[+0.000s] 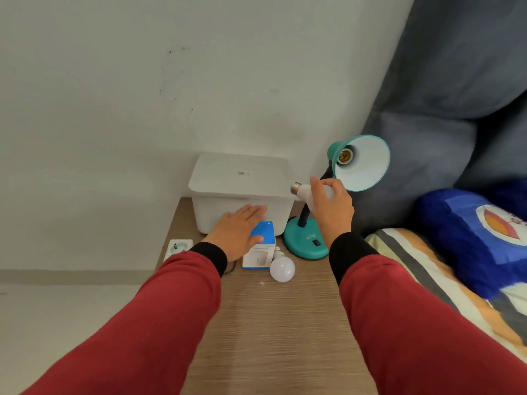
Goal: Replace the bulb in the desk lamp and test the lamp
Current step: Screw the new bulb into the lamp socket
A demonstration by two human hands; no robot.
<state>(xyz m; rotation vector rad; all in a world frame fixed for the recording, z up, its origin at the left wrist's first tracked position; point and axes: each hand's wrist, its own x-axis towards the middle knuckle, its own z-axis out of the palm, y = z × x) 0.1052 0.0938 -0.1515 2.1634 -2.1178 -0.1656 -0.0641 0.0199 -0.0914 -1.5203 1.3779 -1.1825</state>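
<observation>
A teal desk lamp point(306, 242) stands at the right back of the wooden table. Its shade point(363, 163) tilts toward me and the brass socket point(344, 156) inside holds no bulb. My right hand point(332, 209) grips a white bulb point(303, 192) just below and left of the shade, its metal screw base pointing left. A second white bulb point(282, 268) lies on the table beside a blue and white bulb box point(261, 249). My left hand point(238, 230) hovers flat over the box's left side, fingers apart, holding nothing.
A white lidded plastic bin point(241, 192) stands at the back of the table point(273, 323) against the wall. A white power socket strip point(178, 248) lies at the table's left edge. A bed with a striped sheet point(422, 269) and a blue plush pillow point(467, 238) borders the right.
</observation>
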